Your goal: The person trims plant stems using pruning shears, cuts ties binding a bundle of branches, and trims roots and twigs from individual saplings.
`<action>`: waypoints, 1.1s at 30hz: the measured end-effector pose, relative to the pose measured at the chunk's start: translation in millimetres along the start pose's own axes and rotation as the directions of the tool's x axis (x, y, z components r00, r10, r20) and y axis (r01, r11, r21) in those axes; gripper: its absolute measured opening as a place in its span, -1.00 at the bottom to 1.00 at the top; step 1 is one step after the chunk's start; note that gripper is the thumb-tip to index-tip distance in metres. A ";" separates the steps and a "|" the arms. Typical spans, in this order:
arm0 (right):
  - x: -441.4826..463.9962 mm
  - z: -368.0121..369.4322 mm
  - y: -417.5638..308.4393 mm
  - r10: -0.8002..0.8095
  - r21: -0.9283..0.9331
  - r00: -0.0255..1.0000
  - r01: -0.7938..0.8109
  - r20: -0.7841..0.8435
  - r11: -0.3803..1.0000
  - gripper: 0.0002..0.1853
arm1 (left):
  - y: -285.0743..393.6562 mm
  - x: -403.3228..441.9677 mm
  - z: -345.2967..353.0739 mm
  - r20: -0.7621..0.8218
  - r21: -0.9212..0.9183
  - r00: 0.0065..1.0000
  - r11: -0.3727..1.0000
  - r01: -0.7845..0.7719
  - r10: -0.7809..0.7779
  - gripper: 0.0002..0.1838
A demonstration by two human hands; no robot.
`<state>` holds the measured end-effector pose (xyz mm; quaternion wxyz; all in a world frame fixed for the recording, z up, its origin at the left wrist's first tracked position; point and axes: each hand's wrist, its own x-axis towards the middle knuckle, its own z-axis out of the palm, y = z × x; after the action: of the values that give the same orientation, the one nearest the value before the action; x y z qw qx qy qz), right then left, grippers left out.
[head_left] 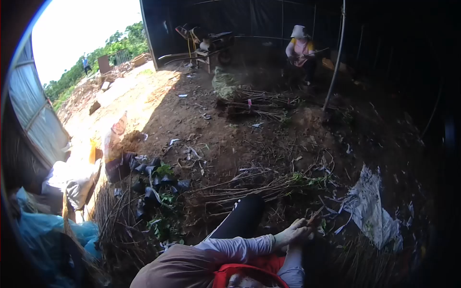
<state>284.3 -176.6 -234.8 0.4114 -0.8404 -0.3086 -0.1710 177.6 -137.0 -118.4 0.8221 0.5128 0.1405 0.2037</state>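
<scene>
My left hand [288, 234], in a pale glove, reaches across from the left with its fingers curled together. A thin reddish-brown stem [315, 216] sticks out above the fingers. Close against it is my right hand [306, 235], partly covered by the left; its fingers look closed, but what they grip is hidden. My bent knee [245, 213] in dark trousers is left of the hands. Just beyond it lies a bundle of thin bare-stemmed saplings [249, 188], with some green leaves at the right end.
A torn whitish sheet [370, 206] lies to the right. Bundled stems [120, 225], black bags [149, 185] and blue plastic [53, 225] are at left. Farther off are another bundle [259, 102], a pole [334, 62], a wheelbarrow [216, 45] and a seated person [301, 50].
</scene>
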 end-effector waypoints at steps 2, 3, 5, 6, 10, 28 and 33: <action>4.8 -7.4 0.0 0.357 0.392 0.894 -0.441 0.272 0.807 -0.69 | 8.5 -8.9 4.2 -0.025 -0.085 0.998 0.994 -0.062 0.060 -0.42; 7.2 -8.6 -1.1 0.393 0.406 0.860 -0.502 0.324 0.763 -0.67 | 6.6 -13.5 3.5 0.000 -0.040 0.992 0.991 -0.129 0.129 -0.43; 13.7 -6.0 -2.5 0.421 0.404 0.823 -0.558 0.383 0.725 -0.63 | 2.6 -21.4 0.1 0.049 0.039 0.963 0.963 -0.267 0.265 -0.44; 15.2 -4.0 -1.7 0.426 0.398 0.811 -0.573 0.401 0.716 -0.61 | -27.9 -12.7 -13.9 0.108 0.236 0.907 0.876 -0.421 0.407 -0.40; 27.4 11.6 0.7 0.422 0.417 0.786 -0.604 0.452 0.679 -0.52 | 11.5 -34.2 -14.3 0.263 0.588 0.751 0.517 -0.622 0.605 -0.30; 29.2 -18.7 -62.8 0.416 0.611 0.699 -0.713 0.581 0.344 -0.89 | -8.4 -23.3 -12.6 -0.038 0.440 0.985 0.888 -0.133 0.167 -0.55; 49.5 -33.2 -54.2 0.563 0.097 0.775 -0.608 0.287 0.788 -0.72 | -8.3 -38.8 -6.6 0.015 -0.354 0.956 0.893 0.278 -0.292 -0.64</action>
<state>284.6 -158.9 -156.2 0.4790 -0.8672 -0.0929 0.0992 142.2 -153.6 -127.9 0.9185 0.3273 0.1912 0.1129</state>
